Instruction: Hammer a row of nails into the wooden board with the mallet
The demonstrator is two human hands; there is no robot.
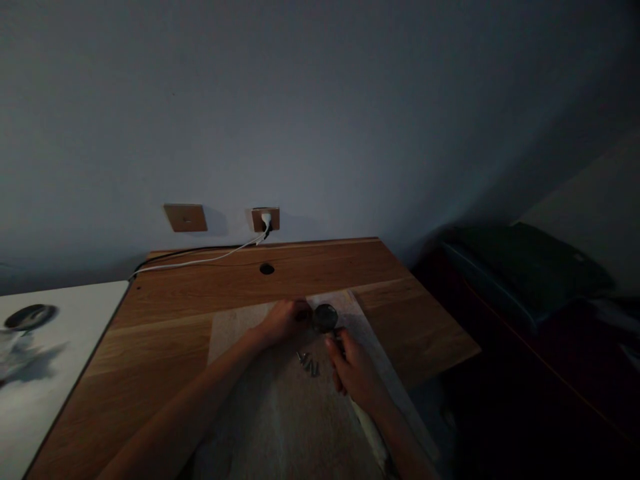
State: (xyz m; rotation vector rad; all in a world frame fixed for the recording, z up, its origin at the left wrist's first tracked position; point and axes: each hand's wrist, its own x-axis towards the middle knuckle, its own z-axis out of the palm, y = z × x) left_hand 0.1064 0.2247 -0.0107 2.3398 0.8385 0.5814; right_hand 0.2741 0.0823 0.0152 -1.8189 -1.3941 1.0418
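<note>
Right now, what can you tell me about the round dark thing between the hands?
The round dark thing is disc-like, with a dull grey sheen, maybe metal. It sits over the pale mat on the wooden desk. The left hand meets its edge; the right hand is just below. Dim light hides detail.

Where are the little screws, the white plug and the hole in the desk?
little screws (309,363), head view, middle of the cluster.
white plug (266,218), head view, its white body.
hole in the desk (267,269), head view, its dark centre.
</note>
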